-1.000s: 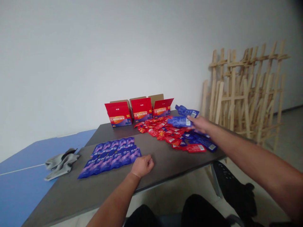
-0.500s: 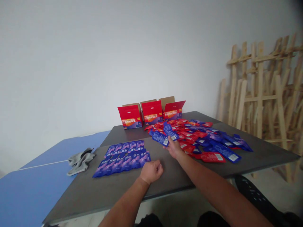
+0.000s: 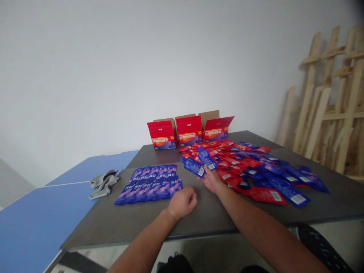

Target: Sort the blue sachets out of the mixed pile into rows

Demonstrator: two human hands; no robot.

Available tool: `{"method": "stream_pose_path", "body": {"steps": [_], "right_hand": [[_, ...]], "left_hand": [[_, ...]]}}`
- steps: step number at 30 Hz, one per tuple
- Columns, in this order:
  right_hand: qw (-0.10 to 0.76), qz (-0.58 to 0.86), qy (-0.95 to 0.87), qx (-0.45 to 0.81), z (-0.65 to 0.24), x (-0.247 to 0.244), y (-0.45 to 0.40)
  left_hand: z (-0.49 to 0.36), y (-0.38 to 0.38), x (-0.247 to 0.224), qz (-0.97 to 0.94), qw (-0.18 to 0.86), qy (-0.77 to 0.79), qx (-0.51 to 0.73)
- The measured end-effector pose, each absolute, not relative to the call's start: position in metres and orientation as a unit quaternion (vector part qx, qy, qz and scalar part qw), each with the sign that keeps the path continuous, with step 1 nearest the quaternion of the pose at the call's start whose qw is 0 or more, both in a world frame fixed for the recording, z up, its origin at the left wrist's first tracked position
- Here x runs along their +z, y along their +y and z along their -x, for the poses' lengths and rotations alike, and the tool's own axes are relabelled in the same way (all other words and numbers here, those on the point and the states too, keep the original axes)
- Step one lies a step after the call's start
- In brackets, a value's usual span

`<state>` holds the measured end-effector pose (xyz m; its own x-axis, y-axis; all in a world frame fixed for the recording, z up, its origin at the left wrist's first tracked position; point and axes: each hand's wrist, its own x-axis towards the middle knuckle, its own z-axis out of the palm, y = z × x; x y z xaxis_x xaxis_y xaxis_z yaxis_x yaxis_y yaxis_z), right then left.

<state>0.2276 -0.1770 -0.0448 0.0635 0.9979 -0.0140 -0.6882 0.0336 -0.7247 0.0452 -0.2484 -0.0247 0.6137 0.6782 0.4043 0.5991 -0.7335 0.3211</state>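
My right hand [image 3: 211,180] is above the near edge of a heap of red sachets [image 3: 236,163], gripping two blue sachets [image 3: 193,167] by their lower ends. My left hand [image 3: 182,203] rests on the dark grey table [image 3: 113,223] as a closed fist, holding nothing visible. Just left of that fist lie neat, overlapping rows of purple-blue sachets [image 3: 150,185]. Loose blue sachets [image 3: 287,185] are mixed into the right side of the heap. Three open red cartons [image 3: 189,131] stand behind the rows and heap.
Grey gloves or cloth [image 3: 102,184] lie on a blue table [image 3: 36,216] that adjoins the dark table on the left. Wooden lattice frames [image 3: 324,102] lean against the white wall at right. A black object [image 3: 321,246] sits below the table's near right edge.
My right hand has moved left and nearer, from the heap's far side, with blue sachets in it. The left fist stays in place. The view has swung, shifting everything rightward in the picture.
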Motion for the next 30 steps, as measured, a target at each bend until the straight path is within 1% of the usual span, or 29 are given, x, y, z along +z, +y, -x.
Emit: {"method": "stream_pose_path", "body": {"steps": [3, 6, 7, 8, 9, 10, 12, 14, 15, 17, 20, 23, 26, 28, 30], "right_hand": [[0.676, 0.263, -0.254, 0.640, -0.230, -0.047, -0.174], [0.673, 0.240, -0.252, 0.652, -0.232, -0.047, -0.172], [0.672, 0.238, -0.251, 0.655, -0.232, -0.046, -0.172], [0.670, 0.239, -0.250, 0.657, -0.232, -0.046, -0.172], [0.670, 0.243, -0.248, 0.656, -0.233, -0.046, -0.172], [0.670, 0.251, -0.247, 0.654, -0.233, -0.046, -0.172], [0.672, 0.268, -0.249, 0.644, -0.233, -0.046, -0.172], [0.671, 0.281, -0.260, 0.635, -0.231, -0.046, -0.173], [0.667, 0.287, -0.268, 0.633, -0.230, -0.046, -0.173], [0.655, 0.300, -0.287, 0.631, -0.226, -0.047, -0.174], [0.635, 0.311, -0.313, 0.634, -0.222, -0.048, -0.176], [0.617, 0.322, -0.328, 0.638, -0.221, -0.048, -0.177], [0.631, 0.353, -0.314, 0.615, -0.222, -0.046, -0.177], [0.654, 0.368, -0.297, 0.591, -0.224, -0.043, -0.177], [0.665, 0.374, -0.289, 0.578, -0.225, -0.041, -0.178]], "left_hand": [[-0.062, -0.235, -0.015, -0.851, 0.161, 0.388, 0.316], [-0.087, -0.214, -0.008, -0.728, 0.267, 0.489, 0.400], [-0.094, -0.206, -0.005, -0.680, 0.290, 0.526, 0.421], [-0.099, -0.200, -0.002, -0.638, 0.291, 0.560, 0.442], [-0.102, -0.195, 0.001, -0.610, 0.263, 0.587, 0.463], [-0.102, -0.191, 0.005, -0.603, 0.205, 0.601, 0.482], [-0.095, -0.188, 0.015, -0.667, 0.037, 0.574, 0.474], [-0.083, -0.191, 0.023, -0.782, -0.111, 0.485, 0.376], [-0.077, -0.192, 0.027, -0.827, -0.159, 0.441, 0.310], [-0.069, -0.195, 0.032, -0.875, -0.216, 0.386, 0.198], [-0.068, -0.193, 0.034, -0.891, -0.244, 0.366, 0.109], [-0.070, -0.187, 0.034, -0.901, -0.212, 0.373, 0.058], [-0.066, -0.175, 0.033, -0.906, -0.140, 0.396, 0.055], [-0.058, -0.163, 0.035, -0.883, -0.059, 0.453, 0.103], [-0.048, -0.146, 0.041, -0.795, 0.094, 0.566, 0.198]]}}
